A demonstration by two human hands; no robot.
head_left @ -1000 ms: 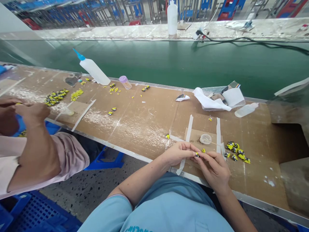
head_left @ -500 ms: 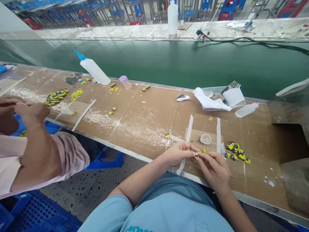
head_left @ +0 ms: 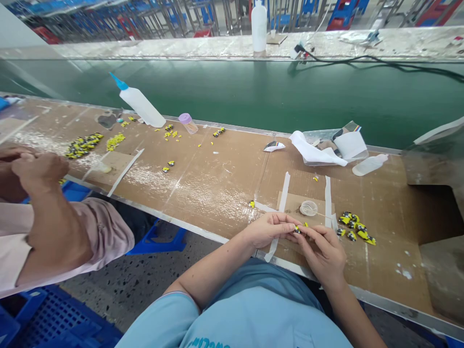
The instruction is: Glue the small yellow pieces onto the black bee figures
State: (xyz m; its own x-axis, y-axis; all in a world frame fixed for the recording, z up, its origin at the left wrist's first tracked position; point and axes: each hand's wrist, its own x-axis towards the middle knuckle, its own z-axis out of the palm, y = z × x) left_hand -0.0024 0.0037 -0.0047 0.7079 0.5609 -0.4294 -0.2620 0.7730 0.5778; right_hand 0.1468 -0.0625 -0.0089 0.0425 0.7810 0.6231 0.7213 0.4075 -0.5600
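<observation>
Between the fingertips of both hands is a small yellow-and-black piece point(head_left: 297, 230), mostly covered by the fingers. My left hand point(head_left: 272, 229) pinches it from the left, and my right hand point(head_left: 325, 251) meets it from the right with closed fingertips. Just beyond them a small yellow part point(head_left: 306, 224) shows at the right fingertips. A small round clear cup point(head_left: 308, 209) with a thin stick point(head_left: 323, 215) across its rim stands behind the hands. Right of my right hand lies a group of yellow-and-black pieces point(head_left: 353, 222).
A co-worker's hands point(head_left: 38, 169) are at the left, near a pile of similar pieces point(head_left: 84, 145). A white squeeze bottle point(head_left: 143, 107), a purple-lidded jar point(head_left: 188, 123), a plastic tray with paper point(head_left: 319, 149) and a small bottle point(head_left: 369, 165) line the table's far edge.
The small piece has turned or shifted slightly between my fingertips; my hands have barely moved. The co-worker's hands have moved a little to the left.
</observation>
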